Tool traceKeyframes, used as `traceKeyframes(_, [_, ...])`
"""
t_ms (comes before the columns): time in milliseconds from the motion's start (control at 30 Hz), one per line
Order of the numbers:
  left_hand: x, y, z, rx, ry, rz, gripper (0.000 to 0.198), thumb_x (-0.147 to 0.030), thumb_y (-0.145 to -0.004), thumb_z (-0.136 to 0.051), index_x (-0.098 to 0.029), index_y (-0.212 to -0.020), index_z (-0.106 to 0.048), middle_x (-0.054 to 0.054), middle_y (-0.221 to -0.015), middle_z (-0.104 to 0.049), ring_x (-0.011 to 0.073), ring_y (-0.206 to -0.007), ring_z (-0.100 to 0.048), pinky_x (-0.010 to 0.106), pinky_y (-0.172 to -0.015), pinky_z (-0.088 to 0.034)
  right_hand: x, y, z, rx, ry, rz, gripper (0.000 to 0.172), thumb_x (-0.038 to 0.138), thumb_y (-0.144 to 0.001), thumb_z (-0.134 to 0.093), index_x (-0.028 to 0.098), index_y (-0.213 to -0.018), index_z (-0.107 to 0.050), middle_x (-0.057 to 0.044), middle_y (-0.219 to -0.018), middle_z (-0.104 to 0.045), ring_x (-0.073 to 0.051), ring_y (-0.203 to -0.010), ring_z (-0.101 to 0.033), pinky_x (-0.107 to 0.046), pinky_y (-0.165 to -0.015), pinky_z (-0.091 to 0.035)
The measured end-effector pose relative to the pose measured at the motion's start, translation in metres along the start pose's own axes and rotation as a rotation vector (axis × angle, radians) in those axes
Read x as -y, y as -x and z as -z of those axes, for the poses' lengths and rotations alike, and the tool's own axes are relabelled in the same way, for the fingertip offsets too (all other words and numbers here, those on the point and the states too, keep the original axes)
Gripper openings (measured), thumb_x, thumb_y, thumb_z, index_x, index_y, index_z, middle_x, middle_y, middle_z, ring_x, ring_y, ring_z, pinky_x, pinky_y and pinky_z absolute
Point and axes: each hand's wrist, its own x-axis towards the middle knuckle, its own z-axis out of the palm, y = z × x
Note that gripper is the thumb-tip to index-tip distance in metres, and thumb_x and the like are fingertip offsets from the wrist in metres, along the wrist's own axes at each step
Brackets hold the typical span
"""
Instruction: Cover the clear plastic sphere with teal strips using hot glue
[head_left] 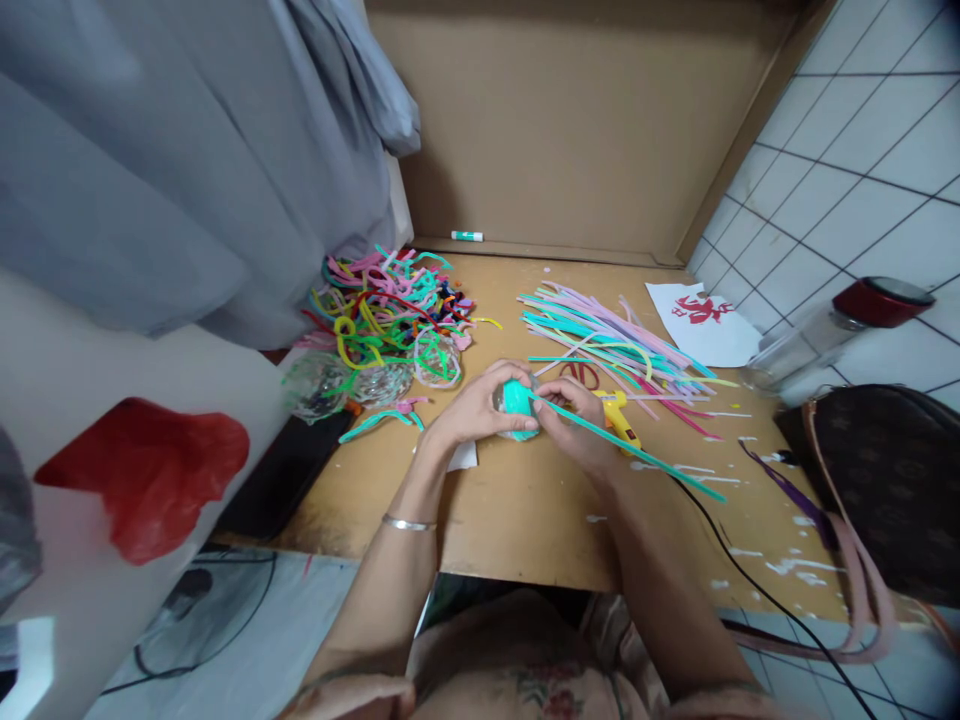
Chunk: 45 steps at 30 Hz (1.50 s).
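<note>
My left hand (pixel 474 408) is wrapped around a small round clear object (pixel 517 400) whose middle is covered in turquoise. Whether it is a ball or a cup, I cannot make out. A long turquoise pipe cleaner (pixel 652 458) runs from this object under the fingers of my right hand (pixel 574 425), which pinches it close to the object. Its free end slants down to the right above the table. Just beyond my right hand lie a yellow glue gun (pixel 621 420) and red-handled scissors (pixel 579 375), partly covered.
A tangled heap of coloured pipe cleaners (pixel 390 305) lies at back left, straight ones (pixel 600 335) at back right. A black phone-like slab (pixel 289 470) is at left. A glass bottle (pixel 806 345), a brown bag (pixel 877 490) and a black cord (pixel 720 535) are at right.
</note>
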Motion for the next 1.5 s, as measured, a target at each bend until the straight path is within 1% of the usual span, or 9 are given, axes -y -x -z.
traceKeyframes(300, [0.003,-0.001,-0.006,-0.001,-0.153,-0.022,0.069,-0.046,-0.049,-0.085,-0.02,-0.104,-0.052,0.01,-0.119,-0.053,0.0276,-0.115,-0.05,0.041,-0.1,-0.039,-0.006,-0.001,-0.001,-0.007,-0.021,0.029,0.013,0.017,-0.069,-0.052,0.021,-0.077,-0.061,0.0,-0.076,-0.062,-0.013,-0.068,-0.056,-0.027,-0.063,-0.047])
traceKeyframes(533, [0.004,0.002,-0.01,-0.053,-0.201,-0.05,0.059,-0.03,-0.053,-0.081,-0.021,-0.103,-0.051,0.008,-0.116,-0.053,0.0251,-0.112,-0.051,0.039,-0.1,-0.039,-0.006,-0.001,-0.001,-0.002,-0.032,0.018,0.011,0.02,-0.074,-0.052,0.021,-0.079,-0.061,-0.001,-0.077,-0.061,-0.013,-0.069,-0.056,-0.027,-0.063,-0.048])
traceKeyframes(667, [0.002,0.002,-0.01,-0.065,-0.088,0.022,0.057,-0.025,-0.055,-0.078,-0.019,-0.104,-0.05,0.007,-0.116,-0.054,0.0231,-0.11,-0.053,0.037,-0.098,-0.041,-0.006,-0.001,-0.003,-0.016,-0.055,-0.018,0.007,0.024,-0.075,-0.055,0.021,-0.077,-0.061,-0.001,-0.074,-0.06,-0.013,-0.067,-0.056,-0.026,-0.061,-0.047])
traceKeyframes(767, [0.003,0.004,-0.007,-0.003,0.069,0.109,0.06,-0.027,-0.055,-0.079,-0.019,-0.106,-0.049,0.007,-0.118,-0.055,0.0223,-0.109,-0.054,0.034,-0.094,-0.044,-0.009,-0.001,-0.002,-0.103,-0.089,-0.06,0.007,0.022,-0.072,-0.056,0.021,-0.077,-0.061,-0.001,-0.074,-0.06,-0.014,-0.066,-0.057,-0.027,-0.062,-0.048])
traceKeyframes(867, [0.005,0.005,-0.004,0.052,0.177,0.155,0.062,-0.029,-0.054,-0.08,-0.019,-0.106,-0.048,0.007,-0.121,-0.055,0.0218,-0.108,-0.055,0.033,-0.093,-0.044,-0.012,-0.002,0.001,-0.183,-0.032,-0.042,0.019,0.014,-0.071,-0.048,0.021,-0.08,-0.063,-0.001,-0.077,-0.059,-0.015,-0.072,-0.057,-0.03,-0.067,-0.049])
traceKeyframes(1000, [0.007,0.005,-0.001,0.046,0.205,0.177,0.062,-0.03,-0.052,-0.081,-0.019,-0.104,-0.048,0.006,-0.119,-0.055,0.0213,-0.107,-0.054,0.032,-0.092,-0.044,-0.015,-0.002,0.003,-0.114,0.097,0.029,0.036,0.009,-0.072,-0.042,0.024,-0.091,-0.068,-0.005,-0.094,-0.058,-0.02,-0.095,-0.056,-0.037,-0.085,-0.049])
traceKeyframes(1167, [0.003,0.003,0.0,0.054,0.162,0.214,0.061,-0.032,-0.053,-0.079,-0.019,-0.104,-0.049,0.003,-0.11,-0.057,0.0192,-0.098,-0.054,0.029,-0.084,-0.044,-0.024,-0.001,-0.006,-0.029,0.186,0.024,0.034,0.022,-0.086,-0.042,0.03,-0.105,-0.069,-0.006,-0.116,-0.053,-0.023,-0.114,-0.05,-0.044,-0.101,-0.042])
traceKeyframes(1300, [0.001,0.001,0.0,0.06,0.165,0.205,0.06,-0.032,-0.053,-0.078,-0.019,-0.103,-0.05,0.002,-0.105,-0.057,0.0188,-0.096,-0.053,0.028,-0.083,-0.044,-0.029,-0.001,-0.009,0.018,0.23,-0.001,0.032,0.034,-0.09,-0.042,0.032,-0.11,-0.067,-0.005,-0.123,-0.053,-0.025,-0.118,-0.046,-0.048,-0.104,-0.038])
traceKeyframes(1500, [0.004,0.002,0.0,0.081,0.178,0.191,0.059,-0.032,-0.055,-0.078,-0.02,-0.105,-0.049,0.002,-0.107,-0.056,0.0176,-0.094,-0.054,0.028,-0.082,-0.045,-0.024,-0.001,-0.007,0.042,0.164,-0.042,0.032,0.035,-0.089,-0.043,0.029,-0.108,-0.067,-0.007,-0.126,-0.051,-0.025,-0.122,-0.045,-0.048,-0.106,-0.037])
